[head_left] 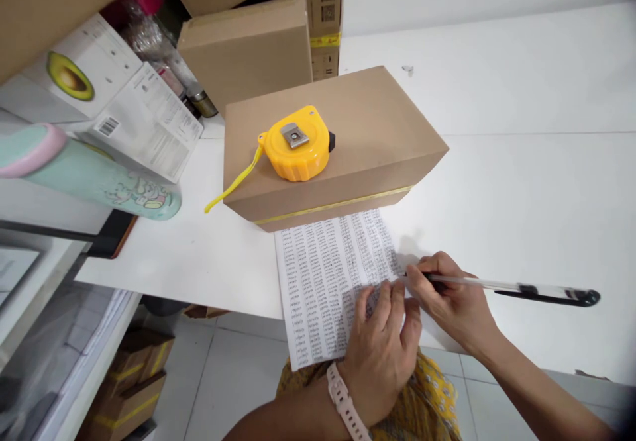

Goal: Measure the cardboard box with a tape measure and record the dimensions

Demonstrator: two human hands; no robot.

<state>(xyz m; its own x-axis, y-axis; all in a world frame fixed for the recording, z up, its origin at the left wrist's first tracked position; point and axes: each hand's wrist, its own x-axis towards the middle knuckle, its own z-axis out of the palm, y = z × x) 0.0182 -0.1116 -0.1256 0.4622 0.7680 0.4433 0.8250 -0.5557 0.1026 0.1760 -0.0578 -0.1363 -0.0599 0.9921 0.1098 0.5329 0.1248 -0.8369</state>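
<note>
A sheet of paper covered with columns of small handwriting lies at the table's front edge, its lower part hanging past it. My left hand rests flat on the sheet, fingers spread. In my right hand is a pen with a clear barrel and black clip, its tip at the sheet's right side. Just behind the paper sits a closed brown cardboard box, covering the sheet's top edge. A yellow tape measure with a wrist strap lies on that box.
More cardboard boxes stand at the back. On the left are a white box with an avocado picture and a mint-green bottle with a pink band. A shelf holding papers is at lower left, with taped boxes below.
</note>
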